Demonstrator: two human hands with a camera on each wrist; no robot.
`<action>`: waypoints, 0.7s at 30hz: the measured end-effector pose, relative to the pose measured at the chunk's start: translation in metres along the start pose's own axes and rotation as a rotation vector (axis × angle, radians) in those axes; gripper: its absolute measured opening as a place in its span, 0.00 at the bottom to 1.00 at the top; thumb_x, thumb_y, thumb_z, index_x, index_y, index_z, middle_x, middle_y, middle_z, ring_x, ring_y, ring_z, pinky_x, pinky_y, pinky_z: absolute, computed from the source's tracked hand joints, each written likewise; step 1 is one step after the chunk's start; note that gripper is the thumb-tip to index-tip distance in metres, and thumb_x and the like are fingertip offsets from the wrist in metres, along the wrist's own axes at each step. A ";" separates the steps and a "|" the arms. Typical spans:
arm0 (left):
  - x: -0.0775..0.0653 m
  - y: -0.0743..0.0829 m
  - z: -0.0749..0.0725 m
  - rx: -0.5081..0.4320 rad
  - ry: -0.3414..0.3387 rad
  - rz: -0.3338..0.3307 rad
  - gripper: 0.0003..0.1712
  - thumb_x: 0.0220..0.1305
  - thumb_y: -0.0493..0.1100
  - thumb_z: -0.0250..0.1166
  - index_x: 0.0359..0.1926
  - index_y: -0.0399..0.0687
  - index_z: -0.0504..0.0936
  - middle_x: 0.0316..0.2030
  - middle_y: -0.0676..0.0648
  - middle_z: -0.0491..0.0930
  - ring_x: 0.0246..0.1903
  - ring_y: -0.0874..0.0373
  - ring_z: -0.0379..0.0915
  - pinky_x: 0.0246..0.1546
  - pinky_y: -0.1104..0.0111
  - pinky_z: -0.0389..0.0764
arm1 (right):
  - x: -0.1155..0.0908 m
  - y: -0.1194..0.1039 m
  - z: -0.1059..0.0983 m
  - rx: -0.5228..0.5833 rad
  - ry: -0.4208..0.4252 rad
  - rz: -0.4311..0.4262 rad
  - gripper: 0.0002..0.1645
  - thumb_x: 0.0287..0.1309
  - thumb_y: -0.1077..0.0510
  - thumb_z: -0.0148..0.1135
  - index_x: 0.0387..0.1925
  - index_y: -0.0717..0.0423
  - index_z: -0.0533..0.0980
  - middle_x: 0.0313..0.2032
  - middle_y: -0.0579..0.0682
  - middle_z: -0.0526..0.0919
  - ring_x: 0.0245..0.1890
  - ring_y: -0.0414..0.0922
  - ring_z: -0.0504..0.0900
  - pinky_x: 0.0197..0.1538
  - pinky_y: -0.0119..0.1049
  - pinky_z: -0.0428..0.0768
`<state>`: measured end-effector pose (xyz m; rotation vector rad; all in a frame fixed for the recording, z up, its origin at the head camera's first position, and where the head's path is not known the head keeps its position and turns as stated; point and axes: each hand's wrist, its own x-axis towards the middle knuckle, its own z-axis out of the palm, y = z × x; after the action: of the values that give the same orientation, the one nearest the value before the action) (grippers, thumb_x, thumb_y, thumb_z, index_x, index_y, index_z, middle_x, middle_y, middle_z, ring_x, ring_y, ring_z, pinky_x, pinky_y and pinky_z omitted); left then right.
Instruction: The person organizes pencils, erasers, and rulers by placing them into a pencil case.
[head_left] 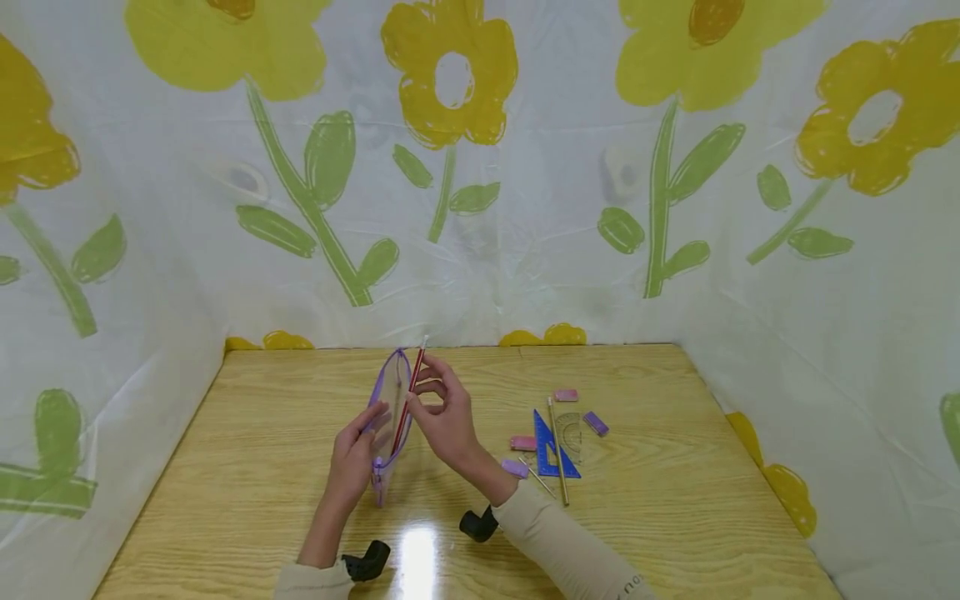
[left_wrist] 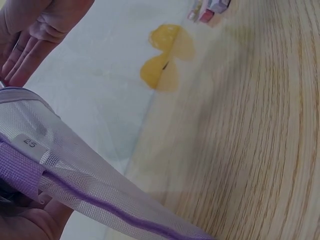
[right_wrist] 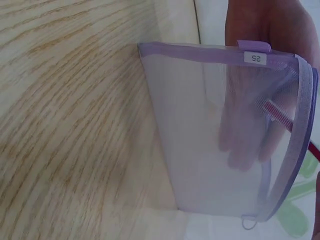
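Note:
My left hand [head_left: 352, 454] holds a see-through mesh zip pouch [right_wrist: 195, 125] with purple edging and a white "25" label. The pouch stands upright over the table, its zipped mouth spread apart and facing right. Through the mesh, the right wrist view shows the left fingers [right_wrist: 245, 135] stretched along its far side. My right hand [head_left: 450, 417] pinches a dark red pencil [head_left: 414, 379] between thumb and fingers. The pencil slants, its lower end inside the pouch mouth and its pale upper end sticking out above.
Right of the hands on the wooden table [head_left: 660, 500] lie a blue set square [head_left: 541, 442], a clear protractor [head_left: 573, 433] and a gold pencil [head_left: 559, 458] across the set square. Several pink and purple blocks, including a purple one [head_left: 596, 423], lie around them, beside a thin metallic piece [head_left: 542, 481].

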<state>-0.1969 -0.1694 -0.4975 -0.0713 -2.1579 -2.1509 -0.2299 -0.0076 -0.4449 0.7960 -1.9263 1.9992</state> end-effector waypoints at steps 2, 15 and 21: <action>0.000 0.000 0.000 0.000 0.001 0.001 0.30 0.72 0.25 0.32 0.73 0.22 0.58 0.71 0.26 0.61 0.70 0.32 0.60 0.70 0.47 0.69 | 0.000 -0.001 0.001 -0.006 -0.013 0.007 0.30 0.64 0.75 0.59 0.67 0.72 0.65 0.49 0.72 0.75 0.44 0.67 0.82 0.38 0.31 0.91; 0.002 0.000 0.001 -0.007 0.006 0.008 0.31 0.70 0.23 0.32 0.72 0.20 0.58 0.71 0.24 0.62 0.70 0.32 0.61 0.70 0.48 0.70 | 0.001 0.000 0.005 0.006 -0.070 0.031 0.27 0.65 0.75 0.57 0.64 0.73 0.68 0.48 0.74 0.75 0.44 0.67 0.81 0.38 0.40 0.92; 0.002 -0.001 0.002 0.009 0.010 0.006 0.30 0.71 0.24 0.32 0.72 0.21 0.59 0.70 0.24 0.62 0.70 0.32 0.61 0.69 0.46 0.70 | 0.001 -0.003 0.005 0.001 -0.072 0.032 0.26 0.65 0.76 0.56 0.64 0.74 0.67 0.48 0.75 0.74 0.43 0.68 0.81 0.39 0.46 0.92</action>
<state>-0.1993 -0.1671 -0.4982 -0.0663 -2.1591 -2.1334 -0.2280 -0.0127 -0.4416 0.8534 -1.9892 2.0164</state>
